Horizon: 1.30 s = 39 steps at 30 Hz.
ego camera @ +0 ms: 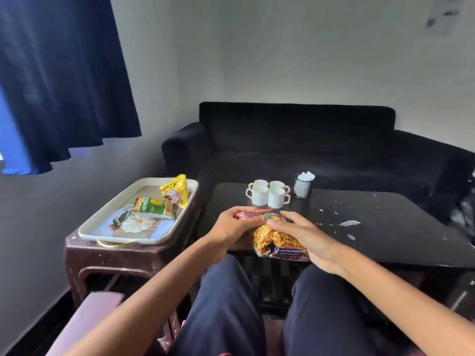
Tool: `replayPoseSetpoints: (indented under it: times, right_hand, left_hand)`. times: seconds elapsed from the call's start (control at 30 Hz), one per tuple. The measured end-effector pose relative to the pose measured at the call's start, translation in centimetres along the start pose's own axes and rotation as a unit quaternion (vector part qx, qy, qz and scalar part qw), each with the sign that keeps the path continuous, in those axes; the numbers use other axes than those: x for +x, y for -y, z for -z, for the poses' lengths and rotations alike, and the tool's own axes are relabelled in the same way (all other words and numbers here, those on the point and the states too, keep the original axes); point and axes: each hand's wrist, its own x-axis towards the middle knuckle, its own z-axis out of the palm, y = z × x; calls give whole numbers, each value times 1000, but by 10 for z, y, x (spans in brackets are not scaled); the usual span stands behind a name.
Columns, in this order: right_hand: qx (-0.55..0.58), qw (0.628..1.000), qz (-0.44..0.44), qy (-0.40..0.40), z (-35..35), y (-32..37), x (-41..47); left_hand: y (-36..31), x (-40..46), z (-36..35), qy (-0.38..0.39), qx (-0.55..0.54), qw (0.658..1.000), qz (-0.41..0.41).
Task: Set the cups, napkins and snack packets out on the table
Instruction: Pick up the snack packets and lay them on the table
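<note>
Snack packet (276, 240), clear front showing an orange mix, sits at the near edge of the black table (385, 227), held between both hands. Left hand (231, 227) grips its red top end, fingers curled over it. Right hand (303, 235) lies over the right side, fingers bent round the packet, thumb near the left hand's fingertips. Just beyond the hands: four white cups (267, 192) clustered, touching. Beyond the right hand, beside the cups: holder with white napkins (303, 185). Left of the left hand: tray (102, 227) on a brown stool (102, 258), carrying a yellow packet (176, 190) and a green packet (151, 208), apparently overlapping. Black sofa (308, 140) behind the table.
</note>
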Motion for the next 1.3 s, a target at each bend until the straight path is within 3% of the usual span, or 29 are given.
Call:
replayPoseSetpoints:
  times: [0.27,0.33,0.4,0.47,0.57,0.67,0.73,1.1,1.17,1.3]
  right_hand:
    - [121,990,-55,-44,1,-31,0]
    - [143,985,-69,-71,3,-30,1]
    - [150,980,-82,-103,5,-30,2]
    - [159,974,-94,-133,7,-30,1]
    - [190,961,-107,-171,10,-29,0]
    - [231,946,-110,-198,11,-26,-2]
    - [252,939,-108,-209,10,-24,-3]
    - [283,930,-88,-217,-2,-22,-4]
    - [286,930,-84,-213,-3,-23,-4]
    - [294,928,-76,-214,-7,-26,-3]
  left_hand:
    - [26,-7,-25,-37,23,999,-3]
    - [27,-8,-27,-45,35,998,-28]
    - [32,-11,-26,-92,121,985,-87]
    - [38,-17,-24,-146,226,947,-179]
    - [40,-23,-21,-171,385,855,-301]
    - [39,-25,-24,-161,499,773,-356]
    - [41,-27,-29,-153,521,753,-372]
    - [47,-30,-37,-195,456,804,-329]
    - [46,-29,-35,-196,472,796,-326]
    - [43,-29,-33,-209,527,748,-346]
